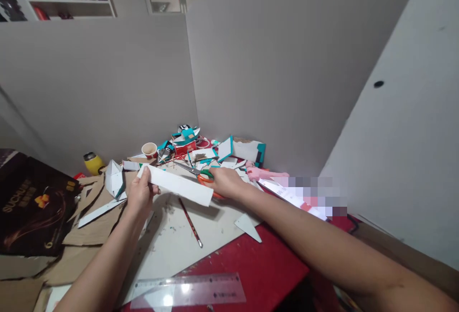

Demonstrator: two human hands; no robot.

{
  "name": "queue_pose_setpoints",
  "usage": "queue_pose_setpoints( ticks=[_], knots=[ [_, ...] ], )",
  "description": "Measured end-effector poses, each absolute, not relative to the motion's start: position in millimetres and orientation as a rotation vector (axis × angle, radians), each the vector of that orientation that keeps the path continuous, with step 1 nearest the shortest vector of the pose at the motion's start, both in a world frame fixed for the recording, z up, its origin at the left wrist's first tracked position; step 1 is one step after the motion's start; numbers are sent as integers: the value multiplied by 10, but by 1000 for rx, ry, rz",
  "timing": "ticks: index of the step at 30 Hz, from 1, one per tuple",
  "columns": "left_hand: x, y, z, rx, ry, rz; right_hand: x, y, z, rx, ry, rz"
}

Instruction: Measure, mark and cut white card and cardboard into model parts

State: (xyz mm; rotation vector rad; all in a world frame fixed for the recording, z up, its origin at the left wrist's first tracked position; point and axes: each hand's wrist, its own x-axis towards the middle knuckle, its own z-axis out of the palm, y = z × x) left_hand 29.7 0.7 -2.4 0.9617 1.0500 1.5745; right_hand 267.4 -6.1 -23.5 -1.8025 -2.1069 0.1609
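Observation:
My left hand (pixel 142 191) pinches the left end of a long white card strip (pixel 181 186), held tilted above the work board. In my right hand (pixel 227 183) is a pair of scissors (pixel 199 172) with green and orange handles; the blades point left, just behind the strip. Whether the blades touch the strip I cannot tell. Below the strip a dark red pencil (pixel 191 223) lies on the pale board (pixel 165 245). A small pointed white card piece (pixel 248 228) rests at the board's right edge, under my right forearm.
A clear ruler (pixel 188 290) lies at the front of the red table (pixel 265 264). Brown cardboard (pixel 95 226) and a dark box (pixel 32 206) stand left. Behind are a paper cup (pixel 149 150), a yellow jar (pixel 93 163) and card scraps. A lit phone (pixel 294 199) leans right.

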Motion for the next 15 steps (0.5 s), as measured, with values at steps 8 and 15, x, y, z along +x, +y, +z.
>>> queue_pose_setpoints(
  ticks=[8, 15],
  knots=[
    [84, 221, -130, 738, 1260, 1576, 2742, -43, -245, -1816, -2148, 63],
    [45, 275, -219, 603, 1254, 1644, 2448, -228, -122, -1573, -2352, 43]
  ],
)
